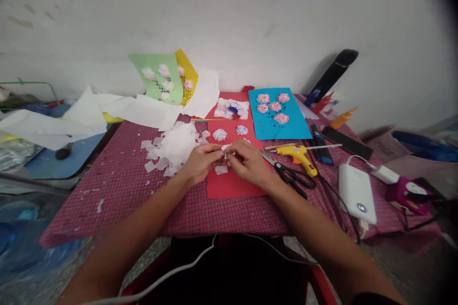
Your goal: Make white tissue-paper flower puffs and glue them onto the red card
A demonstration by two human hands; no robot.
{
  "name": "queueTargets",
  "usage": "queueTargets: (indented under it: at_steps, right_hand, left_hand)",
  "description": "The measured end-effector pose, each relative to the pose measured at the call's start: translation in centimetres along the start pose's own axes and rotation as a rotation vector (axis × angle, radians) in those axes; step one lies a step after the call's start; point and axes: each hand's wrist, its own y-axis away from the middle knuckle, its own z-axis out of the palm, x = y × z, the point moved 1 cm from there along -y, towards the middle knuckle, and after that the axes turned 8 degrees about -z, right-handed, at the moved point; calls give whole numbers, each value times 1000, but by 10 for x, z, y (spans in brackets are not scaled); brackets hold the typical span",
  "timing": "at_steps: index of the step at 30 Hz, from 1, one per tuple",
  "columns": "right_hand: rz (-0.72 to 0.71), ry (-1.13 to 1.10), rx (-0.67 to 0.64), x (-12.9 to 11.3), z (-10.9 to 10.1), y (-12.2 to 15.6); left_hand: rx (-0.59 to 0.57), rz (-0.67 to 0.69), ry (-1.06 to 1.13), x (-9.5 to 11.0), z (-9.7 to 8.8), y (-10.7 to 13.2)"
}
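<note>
Over a sheet of red paper (236, 188), my left hand (202, 163) and my right hand (247, 162) meet fingertip to fingertip. Both are closed on a small piece of white tissue paper (225, 150), partly hidden by the fingers. Just beyond them on the red sheet lie two speckled paper flowers (219, 135), one with bluish spots. A loose tissue square (221, 170) rests below the fingers. Left of my left hand spreads a heap of white tissue squares (177, 147). Behind, a crumpled tissue (232, 108) carries blue and red stains.
Right of my hands lie black-handled scissors (295, 176), a yellow glue gun (300, 157) and a white power bank (357, 194). A blue sheet with flowers (286, 128) lies behind. Green flower paper (159, 76) leans on the wall; white sheets (143, 110) stretch leftward.
</note>
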Motion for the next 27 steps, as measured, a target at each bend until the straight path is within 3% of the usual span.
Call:
queueTargets:
  at_steps: [27]
  right_hand:
    - [49,-33,-11,1,0,1]
  left_hand:
    - [56,41,-29,3,0,2]
